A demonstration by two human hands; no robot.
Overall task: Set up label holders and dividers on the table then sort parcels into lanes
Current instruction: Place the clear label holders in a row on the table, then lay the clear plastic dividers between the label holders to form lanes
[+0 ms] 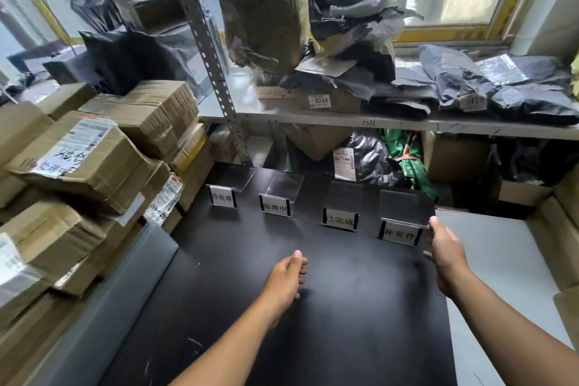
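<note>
Beside right hand: label holder.

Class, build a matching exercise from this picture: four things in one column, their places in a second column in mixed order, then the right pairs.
Things:
1. right hand
2. left hand
3. stacked cardboard boxes
4. black mailer bags

Places:
A. on the shelf, right side
B. left of the black table
C. at the rightmost label holder
D. over the middle of the black table

Pairs: 1-C, 2-D, 3-B, 4-A
</note>
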